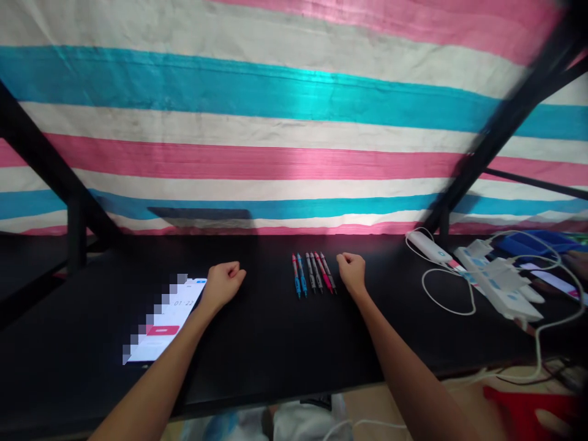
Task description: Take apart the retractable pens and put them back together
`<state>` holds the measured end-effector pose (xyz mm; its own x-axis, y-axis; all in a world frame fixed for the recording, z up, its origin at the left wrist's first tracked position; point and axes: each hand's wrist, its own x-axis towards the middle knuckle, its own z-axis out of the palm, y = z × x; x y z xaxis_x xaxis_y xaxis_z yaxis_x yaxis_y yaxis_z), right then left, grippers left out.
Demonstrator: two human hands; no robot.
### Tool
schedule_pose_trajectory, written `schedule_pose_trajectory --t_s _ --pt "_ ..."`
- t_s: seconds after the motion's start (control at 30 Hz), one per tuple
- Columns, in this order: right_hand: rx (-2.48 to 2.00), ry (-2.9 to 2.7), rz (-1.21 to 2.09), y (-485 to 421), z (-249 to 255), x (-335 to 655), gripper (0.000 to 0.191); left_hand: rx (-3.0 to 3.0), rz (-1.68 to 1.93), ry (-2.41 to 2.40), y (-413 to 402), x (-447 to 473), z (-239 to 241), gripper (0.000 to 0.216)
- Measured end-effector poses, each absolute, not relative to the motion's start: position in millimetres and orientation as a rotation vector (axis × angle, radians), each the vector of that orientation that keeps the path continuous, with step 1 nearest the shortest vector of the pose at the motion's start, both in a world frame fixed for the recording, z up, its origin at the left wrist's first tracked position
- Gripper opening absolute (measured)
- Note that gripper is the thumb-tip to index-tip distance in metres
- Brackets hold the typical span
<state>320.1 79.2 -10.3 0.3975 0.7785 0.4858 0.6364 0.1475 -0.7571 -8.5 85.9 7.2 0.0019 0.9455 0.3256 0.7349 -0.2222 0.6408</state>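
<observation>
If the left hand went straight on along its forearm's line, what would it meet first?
Probably the striped sheet behind the table; the left hand seems aimed to pass left of the pens, though depth is hard to judge.

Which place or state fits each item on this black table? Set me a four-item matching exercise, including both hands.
1. Left hand
2. Right hand
3. Row of slim pens with blue, grey and pink parts
4. White rectangular power strip

A. Between the two hands
B. Curled, just right of the pens
C. Farther right than both hands
D. Curled, beside the phone with a lit white screen

Pairs: 1-D, 2-B, 3-A, 4-C
</observation>
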Motion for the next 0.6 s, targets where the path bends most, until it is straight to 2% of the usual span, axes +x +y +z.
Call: schedule_pose_trajectory --t_s 0.6 --pt "-1.550 -1.383 0.165 74 -7 313 0.033 1.942 1.052 1.904 98 -28 8 0.031"
